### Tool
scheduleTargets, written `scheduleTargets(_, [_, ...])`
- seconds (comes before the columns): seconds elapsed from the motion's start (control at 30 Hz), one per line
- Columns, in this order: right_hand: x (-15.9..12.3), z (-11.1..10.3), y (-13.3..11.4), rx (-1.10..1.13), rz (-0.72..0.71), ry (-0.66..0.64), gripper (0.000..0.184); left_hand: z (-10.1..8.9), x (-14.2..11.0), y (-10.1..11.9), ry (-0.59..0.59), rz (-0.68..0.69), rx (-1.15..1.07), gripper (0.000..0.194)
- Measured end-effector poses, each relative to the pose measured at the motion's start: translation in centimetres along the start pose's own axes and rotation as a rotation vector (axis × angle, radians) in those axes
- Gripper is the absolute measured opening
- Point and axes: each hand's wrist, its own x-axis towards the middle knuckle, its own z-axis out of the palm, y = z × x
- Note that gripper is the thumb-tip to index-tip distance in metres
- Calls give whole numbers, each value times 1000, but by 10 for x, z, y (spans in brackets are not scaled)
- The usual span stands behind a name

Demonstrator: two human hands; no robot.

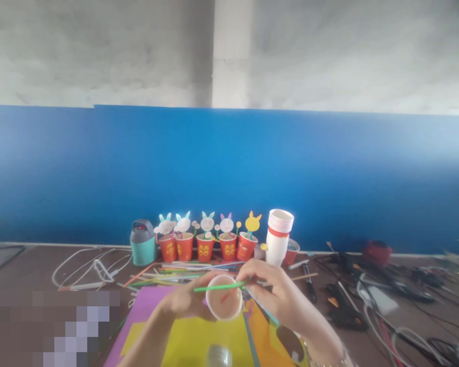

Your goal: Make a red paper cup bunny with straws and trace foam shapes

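Observation:
My left hand (189, 298) is wrapped around a paper cup (225, 310), its open mouth tilted toward me. A small reddish mark shows inside the cup. Between the fingertips of my right hand (271, 288) is a thin green stick (214, 288), lying nearly level across the cup's mouth. Whether the stick touches the rim, I cannot tell. Beneath both hands lie yellow paper (191, 339), purple paper (147, 300) and orange paper (262, 329).
Behind my hands, red cups (205, 248) with rabbit-faced figures stand in a row beside stacked paper cups (278, 244) and a teal container (143, 250). Several coloured sticks (176, 270) lie in front. A black glue gun (344, 308) and tangled cables (386, 326) occupy the right.

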Motion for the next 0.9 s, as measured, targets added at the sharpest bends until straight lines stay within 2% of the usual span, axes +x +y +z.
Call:
scheduleTargets(0.27, [3,4,10,-75,39,-24,27,7,1,2,38,19,22,77])
scheduleTargets(0.37, [1,3,10,-167,-17,74,35,12,4,5,40,14,-23,75])
scheduleTargets(0.47, [0,6,5,-375,-123,183,46,19,8,12,68,30,-106,63])
scheduleTargets(0.57, [1,17,-1,-593,-177,144,40,25,11,15,98,65,-160,59])
scheduleTargets(0.63, [3,28,-1,-669,-199,95,39,26,13,9,138,60,-162,58])
scheduleTargets(0.7, [5,38,4,-677,-208,85,38,26,15,-1,166,21,-155,60])
scheduleTargets(0.77, [7,44,11,-659,-209,118,35,25,16,-10,141,12,-145,61])
scheduleTargets(0.9, [8,44,17,-642,-191,161,20,24,17,-6,132,165,-53,55])
